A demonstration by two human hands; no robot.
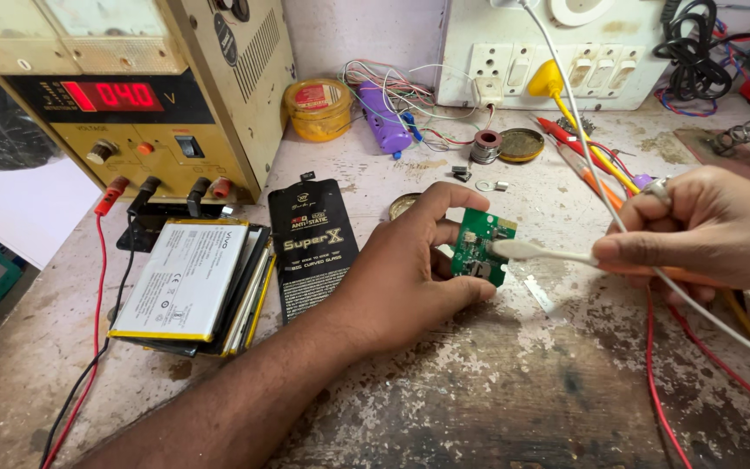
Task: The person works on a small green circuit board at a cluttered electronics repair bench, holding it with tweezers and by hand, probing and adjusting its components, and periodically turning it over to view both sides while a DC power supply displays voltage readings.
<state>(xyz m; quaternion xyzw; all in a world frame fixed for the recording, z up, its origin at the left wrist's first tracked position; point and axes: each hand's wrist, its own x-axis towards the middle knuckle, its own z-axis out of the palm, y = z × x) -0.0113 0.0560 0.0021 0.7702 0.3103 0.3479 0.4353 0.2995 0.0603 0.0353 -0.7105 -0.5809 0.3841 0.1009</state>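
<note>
Between both hands, the left hand point(410, 269) pinches a green circuit board point(479, 247) upright, while the right hand point(705, 230) grips a white brush point(536, 252) lying level, tip touching the board's right face.

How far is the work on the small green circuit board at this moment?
Already done: the green circuit board is out of any casing, and the phone battery lies apart on a stack by the power supply. In hand: the left hand holds the board up while the right hand presses a white brush against it. Left: the board is connected to nothing, and the supply's clip leads touch no part.
</note>
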